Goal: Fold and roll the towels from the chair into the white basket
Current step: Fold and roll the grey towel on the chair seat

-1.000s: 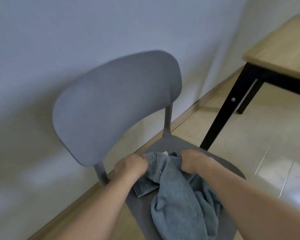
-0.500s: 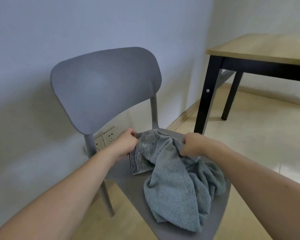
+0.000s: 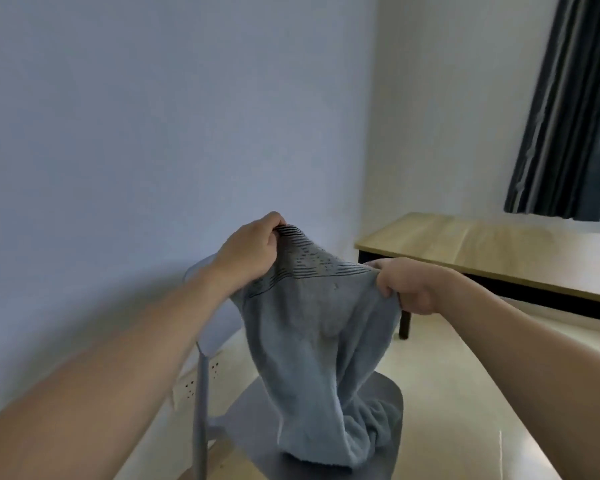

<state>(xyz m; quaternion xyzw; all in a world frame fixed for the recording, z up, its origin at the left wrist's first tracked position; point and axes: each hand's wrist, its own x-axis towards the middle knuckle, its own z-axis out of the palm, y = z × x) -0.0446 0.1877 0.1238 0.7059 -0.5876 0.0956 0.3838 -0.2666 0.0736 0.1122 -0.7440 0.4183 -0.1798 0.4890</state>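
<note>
Dim, soft daylight from right; motion blur throughout; wide-angle bending at edges.

Left hand point(image 3: 248, 252) at ten o'clock of the towel point(image 3: 321, 344), right hand point(image 3: 407, 284) at two o'clock, both on its top edge. Towel hangs between them, its bottom end heaped on the chair point(image 3: 257, 434) seat at six o'clock. Chair back sits behind the left wrist. Bench point(image 3: 492, 251) off at three o'clock against the far wall, curtain point(image 3: 568, 109) above it. Wall sockets point(image 3: 201, 379) low at eight o'clock, beside the chair post.
</note>
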